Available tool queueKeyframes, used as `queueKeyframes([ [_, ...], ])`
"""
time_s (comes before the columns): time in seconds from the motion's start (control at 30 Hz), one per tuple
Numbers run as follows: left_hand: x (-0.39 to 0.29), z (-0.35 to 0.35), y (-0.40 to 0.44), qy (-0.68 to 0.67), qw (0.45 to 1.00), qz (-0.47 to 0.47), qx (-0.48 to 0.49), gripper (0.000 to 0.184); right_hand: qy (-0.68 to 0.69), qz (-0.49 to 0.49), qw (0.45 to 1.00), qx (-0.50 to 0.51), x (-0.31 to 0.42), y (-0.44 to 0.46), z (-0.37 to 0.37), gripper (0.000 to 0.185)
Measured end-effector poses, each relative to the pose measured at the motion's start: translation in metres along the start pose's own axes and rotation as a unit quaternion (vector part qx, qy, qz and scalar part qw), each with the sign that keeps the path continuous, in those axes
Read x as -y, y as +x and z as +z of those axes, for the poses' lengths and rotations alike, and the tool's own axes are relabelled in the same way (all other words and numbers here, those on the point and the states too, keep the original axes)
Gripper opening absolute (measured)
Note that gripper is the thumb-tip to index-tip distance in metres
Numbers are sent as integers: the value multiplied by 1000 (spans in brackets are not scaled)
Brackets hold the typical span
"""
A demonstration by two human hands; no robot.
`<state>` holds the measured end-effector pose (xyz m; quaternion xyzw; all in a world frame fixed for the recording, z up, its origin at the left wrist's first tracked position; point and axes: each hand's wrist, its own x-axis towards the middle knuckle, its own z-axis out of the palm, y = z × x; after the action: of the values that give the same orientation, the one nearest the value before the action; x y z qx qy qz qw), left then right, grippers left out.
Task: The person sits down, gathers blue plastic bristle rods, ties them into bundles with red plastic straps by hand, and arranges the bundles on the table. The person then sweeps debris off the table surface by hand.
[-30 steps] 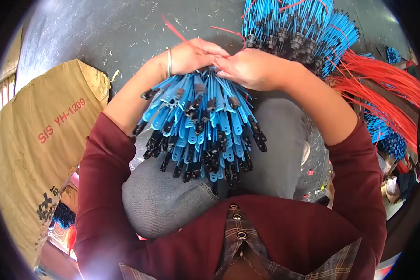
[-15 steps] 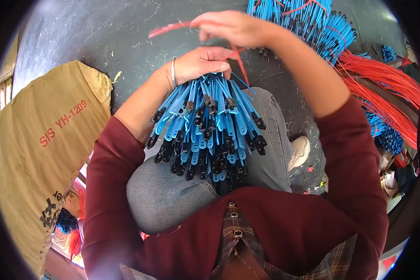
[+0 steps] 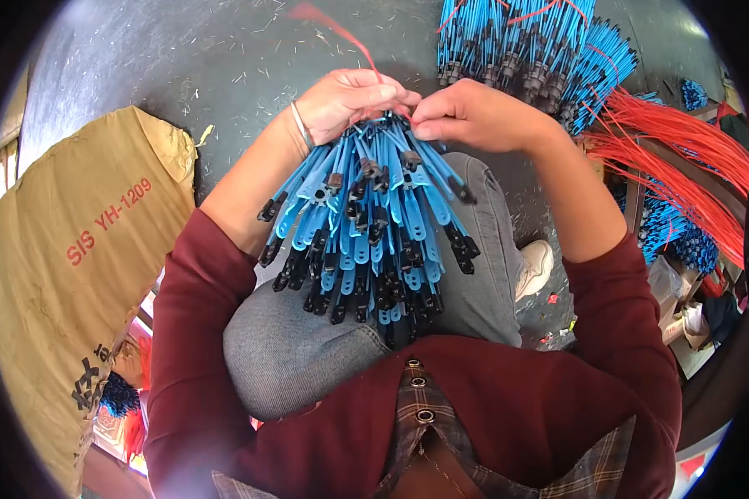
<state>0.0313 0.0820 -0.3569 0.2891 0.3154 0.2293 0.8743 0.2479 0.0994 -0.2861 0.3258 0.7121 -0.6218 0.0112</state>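
Observation:
A thick bundle of blue strips with black ends (image 3: pixel 366 224) fans out above my lap, its narrow top between my hands. My left hand (image 3: pixel 349 104) is closed at that top, with a red string (image 3: pixel 345 37) rising from its fingers. Pinched fingers of my right hand (image 3: pixel 466 116) meet the left fingertips at the bundle's top right, and a bit of red shows between them. The knot or crossing of the string is hidden by the fingers.
More blue bundles (image 3: pixel 516 50) tied with red string lie at the upper right. Long red strings (image 3: pixel 682 133) drape beside them over further blue bundles (image 3: pixel 666 224). A brown sack (image 3: pixel 83 249) stands at the left. A shoe (image 3: pixel 534 270) shows beside my leg.
My right hand first swung up and away with the red string, then came back down to the bundle's top beside my left hand. The bundle has stayed above my lap.

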Motion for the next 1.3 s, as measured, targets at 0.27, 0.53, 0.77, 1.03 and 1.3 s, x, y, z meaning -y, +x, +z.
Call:
queueKeyframes([
  [0.27,-9,17,-1,306,941,129,-59,11,273,82,956,-74,-58,29,28,35],
  [0.53,-14,5,-1,624,709,307,-116,15,346,79,923,-145,-38,33,41,30],
  [0.77,-13,5,-5,633,698,296,-159,16,424,71,871,-239,-34,34,32,15],
  [1.03,-17,11,-9,672,666,277,-170,19,417,144,874,-202,-21,40,16,12],
  [1.3,4,-10,-13,434,836,273,-195,25,241,117,961,-70,-19,-14,-24,21],
])
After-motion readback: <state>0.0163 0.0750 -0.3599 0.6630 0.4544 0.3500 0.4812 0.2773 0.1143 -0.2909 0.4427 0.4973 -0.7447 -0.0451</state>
